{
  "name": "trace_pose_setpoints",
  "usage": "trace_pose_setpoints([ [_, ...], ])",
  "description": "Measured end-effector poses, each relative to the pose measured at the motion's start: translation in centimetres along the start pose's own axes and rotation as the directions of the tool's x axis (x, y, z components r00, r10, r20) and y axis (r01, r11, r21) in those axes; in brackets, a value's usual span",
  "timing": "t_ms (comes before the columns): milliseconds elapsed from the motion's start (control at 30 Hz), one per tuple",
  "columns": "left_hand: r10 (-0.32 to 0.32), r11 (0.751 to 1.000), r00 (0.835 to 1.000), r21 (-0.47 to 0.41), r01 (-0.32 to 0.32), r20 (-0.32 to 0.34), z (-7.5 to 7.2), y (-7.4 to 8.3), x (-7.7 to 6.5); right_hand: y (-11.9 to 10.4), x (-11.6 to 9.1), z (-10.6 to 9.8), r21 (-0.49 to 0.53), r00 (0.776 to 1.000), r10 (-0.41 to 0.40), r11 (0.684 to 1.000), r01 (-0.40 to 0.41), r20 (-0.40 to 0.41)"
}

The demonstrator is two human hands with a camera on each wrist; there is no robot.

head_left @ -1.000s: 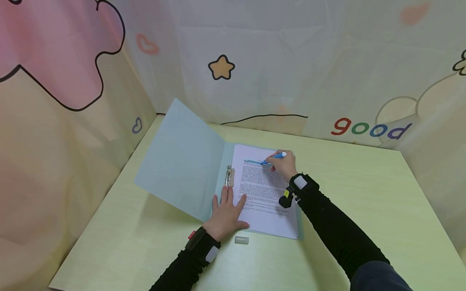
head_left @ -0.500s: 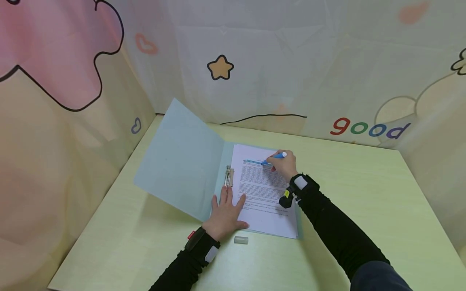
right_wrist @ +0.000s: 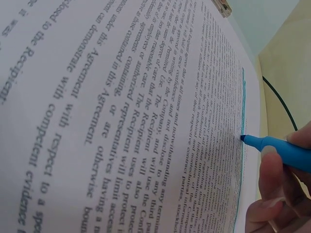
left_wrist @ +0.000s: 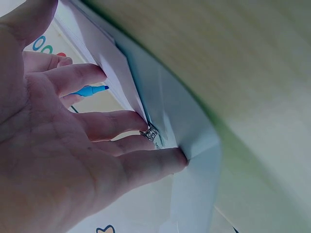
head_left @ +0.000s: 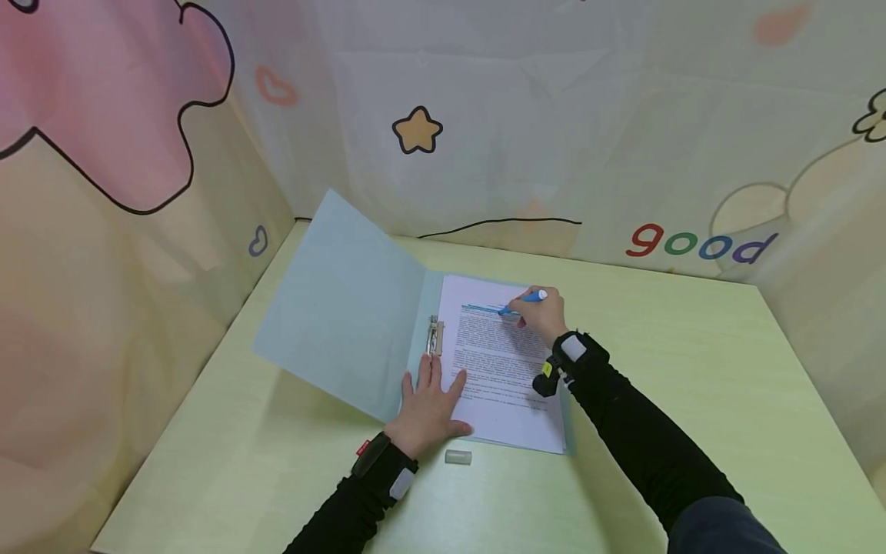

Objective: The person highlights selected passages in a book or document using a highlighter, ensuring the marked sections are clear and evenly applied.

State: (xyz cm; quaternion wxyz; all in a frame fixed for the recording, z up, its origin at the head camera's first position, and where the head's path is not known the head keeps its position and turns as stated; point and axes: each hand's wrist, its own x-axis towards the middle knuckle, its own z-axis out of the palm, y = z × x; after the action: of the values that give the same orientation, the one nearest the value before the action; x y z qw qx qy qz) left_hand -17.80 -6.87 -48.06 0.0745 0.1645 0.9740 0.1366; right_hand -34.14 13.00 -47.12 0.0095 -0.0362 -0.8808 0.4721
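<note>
My right hand [head_left: 543,314] pinches a blue highlighter [right_wrist: 279,150], its dark tip right at a line of print near the top of the page. Blue strokes run along the upper lines of the printed sheets [head_left: 508,419]. These lie in a light blue folder [head_left: 346,300] whose cover is raised to the left. My left hand [head_left: 427,412] rests with spread fingers on the folder's spine and the left margin of the paper. Just beyond its fingertips is the metal clip [head_left: 435,336]. In the left wrist view the fingers [left_wrist: 150,162] reach across the paper edge and the folder.
A small grey cap [head_left: 458,457] lies on the pale wooden table [head_left: 706,369] in front of the folder. Behind the table hangs a printed curtain [head_left: 512,138] with a star and the word "good". Another curtain side [head_left: 173,308] closes off the left.
The highlighter tip has shifted very slightly to the right along the line. The left hand stays in place on the folder, and the view has drifted a little.
</note>
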Motion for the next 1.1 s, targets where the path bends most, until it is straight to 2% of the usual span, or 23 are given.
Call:
trace_pose_setpoints([
  [500, 0.008, 1.0, 1.0, 0.008, -0.007, -0.01, 0.15, -0.04, -0.16, 0.16, -0.22, -0.54, 0.007, 1.0, -0.002, 1.0, 0.002, -0.006],
  [900, 0.006, 1.0, 1.0, -0.007, -0.006, -0.01, -0.07, 0.12, -0.25, 0.43, -0.04, -0.8, -0.002, 0.999, 0.04, 0.999, -0.041, -0.012],
  [1100, 0.006, 1.0, 1.0, 0.016, -0.005, -0.016, 0.02, 0.12, -0.15, 0.48, 0.05, -0.9, -0.008, 0.998, 0.053, 0.999, -0.054, -0.02],
])
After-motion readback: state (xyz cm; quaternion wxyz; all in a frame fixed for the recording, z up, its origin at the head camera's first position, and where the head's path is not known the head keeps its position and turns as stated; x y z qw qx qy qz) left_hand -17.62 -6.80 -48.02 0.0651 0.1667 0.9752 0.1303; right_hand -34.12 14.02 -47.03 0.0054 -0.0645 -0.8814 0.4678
